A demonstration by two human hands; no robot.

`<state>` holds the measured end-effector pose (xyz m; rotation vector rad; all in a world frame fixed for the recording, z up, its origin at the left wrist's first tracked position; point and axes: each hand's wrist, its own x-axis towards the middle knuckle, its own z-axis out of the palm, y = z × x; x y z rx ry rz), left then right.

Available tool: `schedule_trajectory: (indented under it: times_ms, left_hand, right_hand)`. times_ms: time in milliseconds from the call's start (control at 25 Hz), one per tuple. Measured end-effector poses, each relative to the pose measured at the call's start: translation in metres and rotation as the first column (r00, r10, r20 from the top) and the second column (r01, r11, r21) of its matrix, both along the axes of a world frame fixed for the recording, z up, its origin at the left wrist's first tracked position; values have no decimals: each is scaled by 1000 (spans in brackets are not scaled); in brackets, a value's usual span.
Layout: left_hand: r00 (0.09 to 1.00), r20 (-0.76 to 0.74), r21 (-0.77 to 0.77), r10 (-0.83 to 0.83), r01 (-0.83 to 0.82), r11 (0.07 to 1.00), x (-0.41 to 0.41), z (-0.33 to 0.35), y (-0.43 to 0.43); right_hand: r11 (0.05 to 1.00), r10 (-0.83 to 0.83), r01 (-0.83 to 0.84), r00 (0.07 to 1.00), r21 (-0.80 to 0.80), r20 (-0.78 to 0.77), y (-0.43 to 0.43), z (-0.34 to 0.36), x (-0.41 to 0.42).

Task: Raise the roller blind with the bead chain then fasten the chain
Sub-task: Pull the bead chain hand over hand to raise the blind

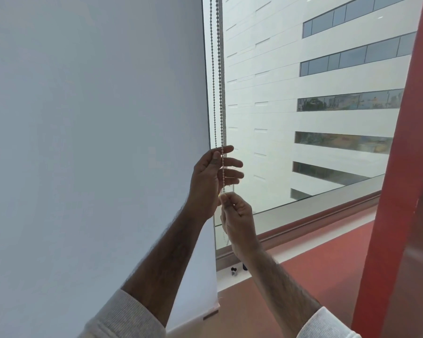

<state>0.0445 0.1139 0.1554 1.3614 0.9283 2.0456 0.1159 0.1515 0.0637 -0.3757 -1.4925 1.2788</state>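
Two strands of the pale bead chain [221, 98] hang down the right edge of the white fabric roller blind [95, 142], just in front of the window glass [266, 118]. The blind covers the left part of the window, and its bottom bar [210, 314] sits low, near the grey window sill [232, 279]. The left hand [211, 181] is raised beside the blind's edge, its thumb pressing one strand against the forefinger while the other fingers spread loosely toward the glass. Just below it, the right hand [237, 220] pinches the same strand between thumb and fingertips, its grip closed on the chain. Both forearms reach up from light ribbed sleeves [122, 318]. A small dark fitting [234, 271] stands on the sill below the hands. A red column [396, 191] rises at the right, and a pale office building [327, 81] fills the view outside.
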Motion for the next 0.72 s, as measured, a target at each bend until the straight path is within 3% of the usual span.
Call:
schedule_trajectory:
  times_ms: [240,360,520,720]
  left_hand:
    - [921,-130,122,368,-354,927,7,-7,7]
    - [886,-157,123,436,-421,899,-3,-7,4]
    - [851,-185,131,491,-474,871,-9,-15,6]
    - [853,-207,36,480,-484,875,0,-54,10]
  right_hand:
    - [987,157,-157,988,-45,-2,-8,9,2]
    - [983,185,-184,981,-24,62,5,19,8]
    - [1000,-13,12,1000,-24,-19,23,71,13]
    - [985,169,-170,982,-1,-79,27,134,16]
